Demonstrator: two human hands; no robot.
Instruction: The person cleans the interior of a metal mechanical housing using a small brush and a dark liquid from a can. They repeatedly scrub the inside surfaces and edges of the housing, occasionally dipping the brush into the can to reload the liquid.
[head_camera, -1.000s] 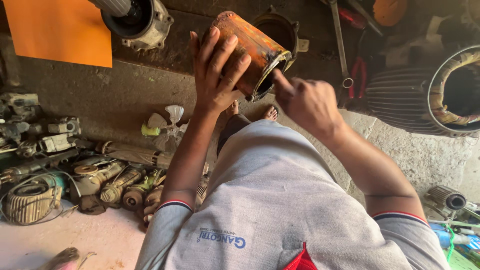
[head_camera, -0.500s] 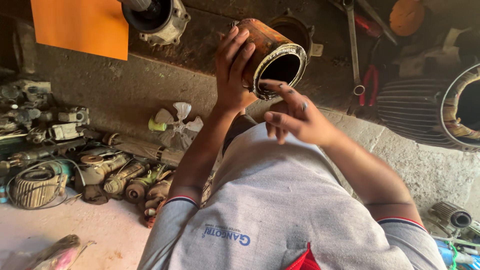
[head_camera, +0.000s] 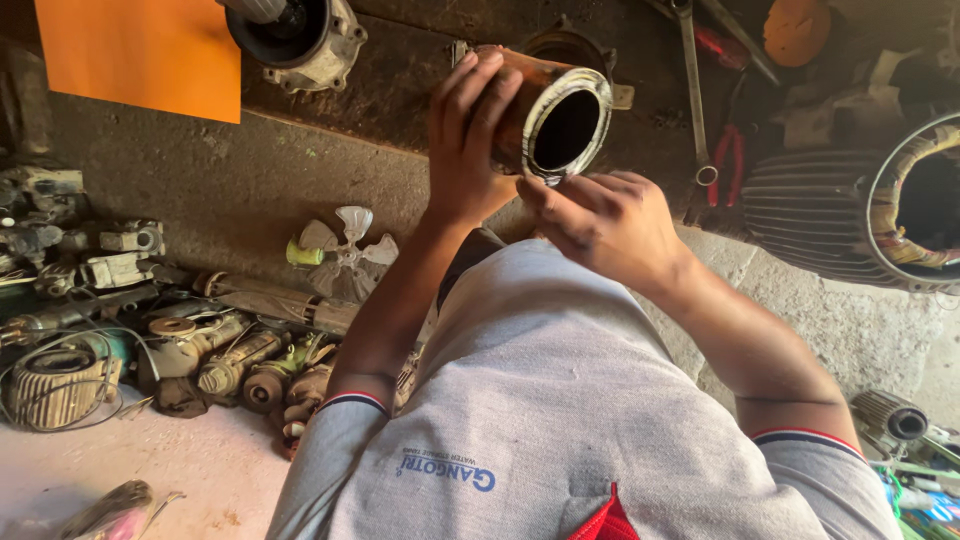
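The left hand (head_camera: 465, 140) is wrapped around the side of a rusty orange motor housing (head_camera: 548, 115), fingers closed over its wall, holding it up above the front edge of the workbench (head_camera: 300, 170) with its open bore facing the camera. The right hand (head_camera: 600, 215) is loosely curled just below the housing's rim, fingertips (head_camera: 530, 190) touching the rim; whether it grips anything cannot be told. A flat orange rectangular sheet (head_camera: 140, 55) lies at the bench's far left. On the bench's right part rest red-handled pliers (head_camera: 728, 155) and a ribbed motor stator (head_camera: 860, 210). A small fan impeller (head_camera: 340, 250) and worn armatures (head_camera: 250, 365) lie on the concrete floor (head_camera: 150, 470) below.
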